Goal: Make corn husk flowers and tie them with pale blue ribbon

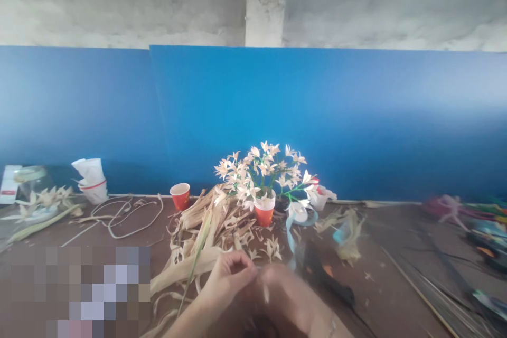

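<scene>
My left hand [234, 274] is closed in a pinch, thumb and forefinger together, above the brown table; what it pinches is too small to make out. Right beside it, my right hand [283, 288] is smeared by motion, with a small pale piece [265, 291] near its fingers. Dried husks [206, 211] are heaped behind and left of my left hand. Past both hands, a red and white cup [264, 211] holds green stems with many cream flowers [253, 169]. A few loose cream flowers [272, 248] lie just beyond my fingers.
A red cup [180, 198] and a white cable [134, 216] are at the back left. A dark tool [328, 277] with a cord lies right of my right hand. Thin sticks [423, 296] and coloured bundles [455, 211] are farther right. A blue partition [253, 100] stands behind.
</scene>
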`<state>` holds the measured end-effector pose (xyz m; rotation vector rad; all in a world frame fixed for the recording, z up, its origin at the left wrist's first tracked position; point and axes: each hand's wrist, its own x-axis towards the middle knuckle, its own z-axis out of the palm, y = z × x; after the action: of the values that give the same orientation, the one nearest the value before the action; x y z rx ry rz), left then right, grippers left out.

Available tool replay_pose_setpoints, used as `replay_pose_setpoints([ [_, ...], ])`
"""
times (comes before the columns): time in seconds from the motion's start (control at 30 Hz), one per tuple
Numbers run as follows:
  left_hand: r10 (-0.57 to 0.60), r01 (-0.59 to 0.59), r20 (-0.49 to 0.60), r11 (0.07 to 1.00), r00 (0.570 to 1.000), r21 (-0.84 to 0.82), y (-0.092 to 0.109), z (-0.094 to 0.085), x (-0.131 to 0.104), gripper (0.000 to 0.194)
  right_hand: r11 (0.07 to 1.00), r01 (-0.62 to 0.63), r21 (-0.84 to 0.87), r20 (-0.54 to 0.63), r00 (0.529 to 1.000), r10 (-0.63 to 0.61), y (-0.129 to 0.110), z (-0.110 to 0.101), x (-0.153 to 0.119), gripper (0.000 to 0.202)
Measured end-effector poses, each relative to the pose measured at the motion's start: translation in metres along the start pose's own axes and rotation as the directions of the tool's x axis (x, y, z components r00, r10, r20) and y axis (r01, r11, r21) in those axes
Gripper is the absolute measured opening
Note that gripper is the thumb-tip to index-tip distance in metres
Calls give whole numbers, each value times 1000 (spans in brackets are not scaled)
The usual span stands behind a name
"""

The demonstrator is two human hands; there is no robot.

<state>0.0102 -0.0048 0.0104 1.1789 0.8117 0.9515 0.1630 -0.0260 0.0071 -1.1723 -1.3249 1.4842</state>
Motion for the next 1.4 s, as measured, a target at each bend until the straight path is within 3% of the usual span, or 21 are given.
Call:
replay_pose_setpoints([
  [0.1, 29, -22, -68, 994, 997, 106, -2, -2, 2, 22, 998, 6, -56, -86, 996, -11, -2, 3, 2, 10],
  [0.17, 70, -45, -119, 979, 990, 199, -7, -4, 5, 19, 973, 71, -218, -178, 978, -111, -3, 5, 2, 4],
  [0.23, 110, -65, -147, 958, 983, 279, -12, -6, 8, 17, 877, 162, -452, -233, 928, -291, -3, 7, 3, 3],
  [0.37, 116, -61, -147, 940, 982, 336, -17, -8, 11, 17, 623, 244, -743, -182, 823, -539, 0, 7, 3, 12],
  [0.57, -14, 50, -123, 954, 992, 296, -12, -8, 12, 17, 396, 253, -882, -104, 717, -690, 4, 4, 3, 14],
  [0.7, -102, 122, -126, 980, 987, 159, -9, -5, 9, 20, 364, 259, -895, -102, 675, -731, 3, 4, 4, 14],
  [0.8, -95, 105, -115, 991, 989, 86, -9, -4, 8, 22, 358, 258, -897, -104, 665, -740, 2, 5, 4, 14],
  [1.03, -52, 64, -139, 994, 989, 88, -10, -5, 10, 24, 422, 290, -859, -123, 683, -720, 2, 6, 2, 14],
  [1.17, -14, 33, -135, 990, 991, 138, -7, -5, 11, 28, 585, 315, -747, -170, 760, -627, 1, 7, 2, 13],
  [1.23, 7, 14, -133, 988, 991, 151, -5, -6, 11, 27, 746, 257, -615, -227, 848, -480, 0, 5, 6, 12],
  [1.3, -3, 20, -125, 991, 992, 135, -3, -7, 10, 28, 910, 120, -397, -239, 944, -229, 1, 3, 11, 11],
  [1.4, -49, 57, -101, 995, 994, 84, -3, -7, 8, 30, 988, -62, -138, -116, 992, 46, 5, -1, 16, 11],
])
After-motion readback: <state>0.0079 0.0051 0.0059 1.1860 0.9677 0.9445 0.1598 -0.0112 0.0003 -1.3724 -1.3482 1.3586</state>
